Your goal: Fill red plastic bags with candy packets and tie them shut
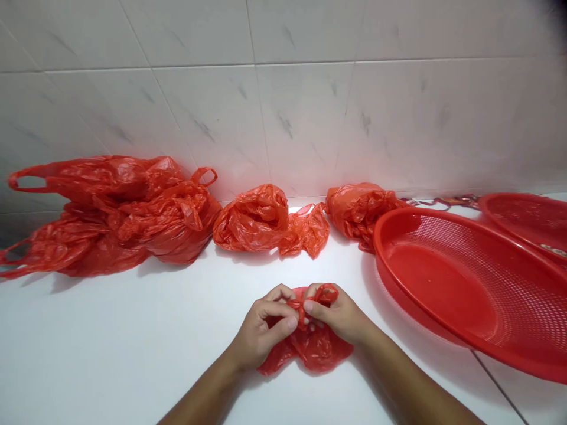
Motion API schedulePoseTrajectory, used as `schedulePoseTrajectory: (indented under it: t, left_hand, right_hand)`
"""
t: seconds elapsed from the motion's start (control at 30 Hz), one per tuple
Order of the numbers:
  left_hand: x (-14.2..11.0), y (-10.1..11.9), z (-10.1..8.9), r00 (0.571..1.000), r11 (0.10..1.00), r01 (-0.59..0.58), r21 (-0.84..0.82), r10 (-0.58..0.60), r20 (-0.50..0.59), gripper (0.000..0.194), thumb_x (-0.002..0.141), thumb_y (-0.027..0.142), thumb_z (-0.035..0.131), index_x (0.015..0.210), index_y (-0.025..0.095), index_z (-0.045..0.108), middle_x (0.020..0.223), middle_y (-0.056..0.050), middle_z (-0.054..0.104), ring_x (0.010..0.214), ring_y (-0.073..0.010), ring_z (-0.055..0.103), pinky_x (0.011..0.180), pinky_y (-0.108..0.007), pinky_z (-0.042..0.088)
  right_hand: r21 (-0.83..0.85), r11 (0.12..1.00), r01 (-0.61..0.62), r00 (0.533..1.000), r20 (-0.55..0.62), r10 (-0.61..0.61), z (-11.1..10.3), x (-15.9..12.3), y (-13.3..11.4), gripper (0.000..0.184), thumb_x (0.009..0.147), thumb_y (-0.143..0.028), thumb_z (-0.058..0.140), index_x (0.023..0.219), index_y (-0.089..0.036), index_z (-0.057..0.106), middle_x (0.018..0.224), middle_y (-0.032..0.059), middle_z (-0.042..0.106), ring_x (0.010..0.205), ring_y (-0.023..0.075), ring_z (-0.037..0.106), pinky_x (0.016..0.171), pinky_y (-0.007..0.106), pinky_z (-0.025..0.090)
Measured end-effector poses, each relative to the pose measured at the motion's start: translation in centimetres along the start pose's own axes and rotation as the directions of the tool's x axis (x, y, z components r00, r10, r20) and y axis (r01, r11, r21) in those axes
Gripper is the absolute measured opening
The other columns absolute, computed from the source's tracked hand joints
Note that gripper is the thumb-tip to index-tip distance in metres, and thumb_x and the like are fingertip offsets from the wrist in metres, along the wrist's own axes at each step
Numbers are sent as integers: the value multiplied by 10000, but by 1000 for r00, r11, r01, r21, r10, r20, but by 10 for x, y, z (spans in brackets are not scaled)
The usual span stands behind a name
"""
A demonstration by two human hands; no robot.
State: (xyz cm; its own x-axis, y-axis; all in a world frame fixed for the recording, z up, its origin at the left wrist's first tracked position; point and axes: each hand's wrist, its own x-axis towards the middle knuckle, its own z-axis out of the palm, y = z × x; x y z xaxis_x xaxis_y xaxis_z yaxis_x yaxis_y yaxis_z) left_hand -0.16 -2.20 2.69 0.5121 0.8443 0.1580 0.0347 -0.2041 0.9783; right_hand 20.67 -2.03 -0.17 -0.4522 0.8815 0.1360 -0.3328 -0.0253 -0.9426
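A small red plastic bag point(321, 352) rests on the white surface close in front of me, its twisted top bunched between both hands. My left hand point(268, 327) pinches the knotted-looking handles from the left, thumb and fingers closed. From the right, my right hand point(334, 310) grips the same twisted part, with a loop of the handle standing up over its fingers. The bag's lower part spreads out beneath my hands; what it contains, if anything, is hidden. Whether the knot is tight I cannot tell.
Along the tiled wall point(204, 112) lie a large red bag heap point(133, 218), a crumpled red bag point(252, 218) and another red bag point(361, 209). A red plastic colander point(438, 289) stands at right, with a second red basket point(527, 221) behind it.
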Motion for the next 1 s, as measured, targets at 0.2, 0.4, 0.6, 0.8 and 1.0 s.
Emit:
schedulePoseTrajectory:
  t: [0.2,0.4,0.6,0.8,1.0]
  left_hand:
    - [-1,1,8,1000,959,8,283,-8,-2,191,959,403,724,911,313,886,963,-90,650,997,-250,600,963,-440,547]
    - [-2,-4,4,992,965,21,262,11,-122,162,902,402,788,872,247,824,969,-57,645,934,-218,648,880,-364,541]
    - [1,-5,0,961,976,173,-135,-197,-193,343,1042,531,577,1218,258,686,1187,-71,745,1112,-242,697,981,-376,548]
    - [3,-6,0,946,910,305,-282,-324,-24,284,968,474,726,1039,199,740,965,-38,764,815,-167,689,777,-287,553]
    - [8,-3,-11,917,905,153,-398,-280,-283,242,861,386,842,847,165,744,1062,-69,775,877,-195,707,820,-304,576]
  right_hand:
    - [-181,983,-31,997,-69,19,-1,0,-3,436,1028,-552,628,897,-161,770,547,-40,570,527,113,522,621,263,460]
    - [-392,916,83,992,-54,-113,-8,-2,-7,98,895,-301,805,879,-206,793,884,44,772,811,194,699,821,336,547]
    - [-708,589,389,859,49,-510,-2,-5,0,255,943,-120,644,1054,-276,814,1014,65,745,881,197,730,769,330,603]
    - [-697,522,491,798,119,-591,9,-6,7,389,982,-128,669,1293,-338,773,1159,84,741,1012,210,751,849,346,642]
    - [-679,558,478,793,59,-607,-4,-2,4,345,1078,-342,601,1402,-355,719,1286,102,708,1173,238,699,976,405,601]
